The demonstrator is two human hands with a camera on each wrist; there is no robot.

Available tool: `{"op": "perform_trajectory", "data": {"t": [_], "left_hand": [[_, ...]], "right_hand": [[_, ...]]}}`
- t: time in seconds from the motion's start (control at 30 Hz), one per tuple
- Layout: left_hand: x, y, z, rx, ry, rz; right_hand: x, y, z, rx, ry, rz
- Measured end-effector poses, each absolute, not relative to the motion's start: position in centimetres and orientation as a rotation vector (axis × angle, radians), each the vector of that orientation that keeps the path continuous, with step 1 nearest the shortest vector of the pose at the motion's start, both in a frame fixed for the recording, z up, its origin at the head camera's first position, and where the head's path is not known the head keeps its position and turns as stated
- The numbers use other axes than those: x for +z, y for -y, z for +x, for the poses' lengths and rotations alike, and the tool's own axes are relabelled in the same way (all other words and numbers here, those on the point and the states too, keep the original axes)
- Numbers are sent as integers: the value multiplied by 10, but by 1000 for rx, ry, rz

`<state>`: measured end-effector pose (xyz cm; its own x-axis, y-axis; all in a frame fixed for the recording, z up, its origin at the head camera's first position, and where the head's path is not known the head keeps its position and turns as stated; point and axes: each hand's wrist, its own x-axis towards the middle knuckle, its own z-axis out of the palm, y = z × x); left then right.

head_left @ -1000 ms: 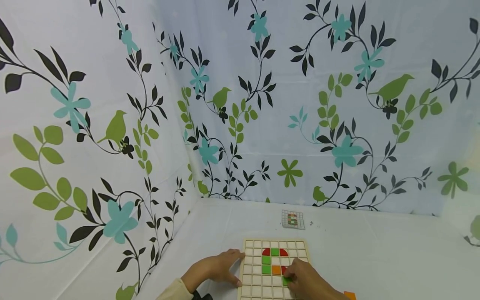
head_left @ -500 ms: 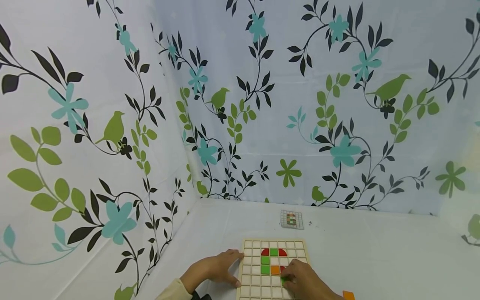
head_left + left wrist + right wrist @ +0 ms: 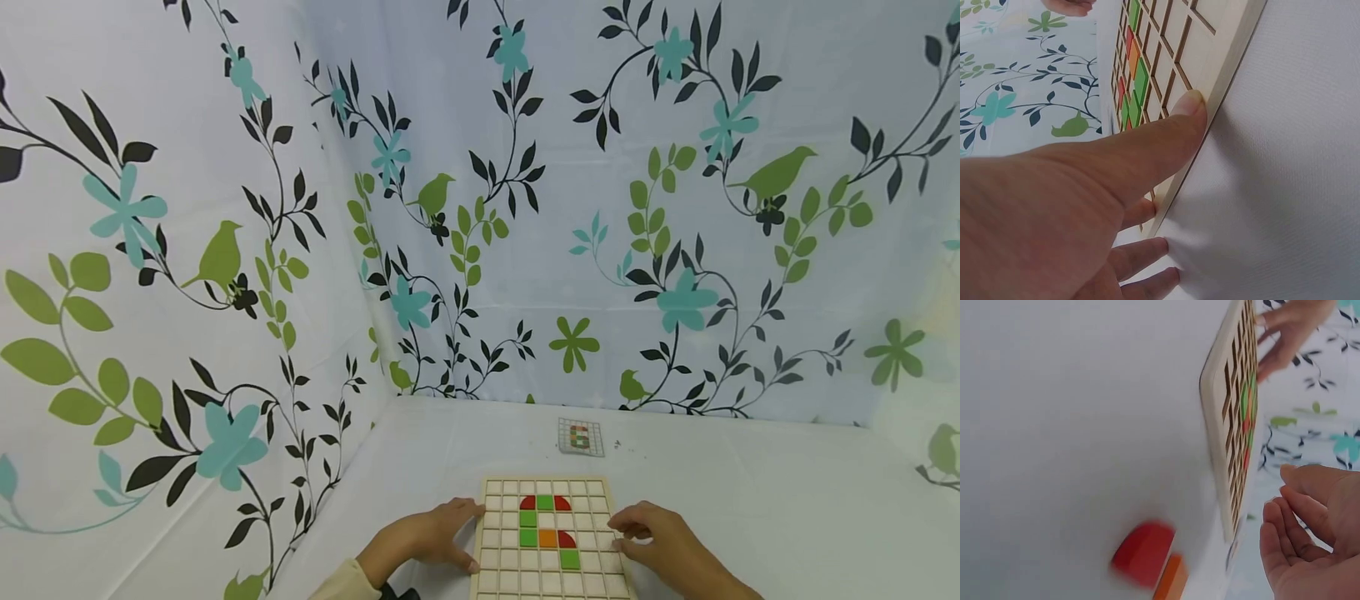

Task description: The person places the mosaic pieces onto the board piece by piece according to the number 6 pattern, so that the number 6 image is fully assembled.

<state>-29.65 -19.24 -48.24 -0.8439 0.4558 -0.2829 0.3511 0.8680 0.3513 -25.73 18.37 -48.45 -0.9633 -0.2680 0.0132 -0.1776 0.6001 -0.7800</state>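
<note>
A wooden grid board (image 3: 510, 582) lies on the table in the head view. Several tiles sit in its cells: red quarter-rounds (image 3: 566, 540), green squares (image 3: 570, 560) and an orange square (image 3: 548, 538). My left hand (image 3: 437, 535) rests at the board's left edge; the left wrist view shows its thumb (image 3: 1189, 106) laid on the rim and other fingers spread beside it. My right hand (image 3: 660, 540) is at the board's right edge, its fingers loosely bent. In the right wrist view nothing shows between the fingers of the right hand (image 3: 1313, 525).
A small grid card (image 3: 580, 437) with a coloured pattern lies behind the board. Loose red (image 3: 1144, 553) and orange (image 3: 1171, 578) pieces lie on the white tabletop in the right wrist view. A leaf-and-bird patterned curtain (image 3: 480, 275) hangs behind and at the left.
My right hand has let go of the green square, which now lies in a cell below the red quarter-round, and has moved right to the board's edge. My left hand has stayed put.
</note>
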Motion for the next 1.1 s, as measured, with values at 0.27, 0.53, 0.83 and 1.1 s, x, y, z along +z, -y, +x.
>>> {"op": "perform_trajectory", "data": {"t": [0.27,0.53,0.83,1.1], "left_hand": [[-491,198,-304,380,-2678,678],[-504,202,-311,360,-2663,718],[-474,190,-291,387,-2675,633],[-528,209,-328,366,-2686,685]], "right_hand": [[-498,-237,-254,-1301,-2722,-165],[-520,-281,-246,-1234,-2654,-210],[-533,-301,-246,-1306,-2531,-424],[-539,-303,-245,-1208,-2656,-589]]}}
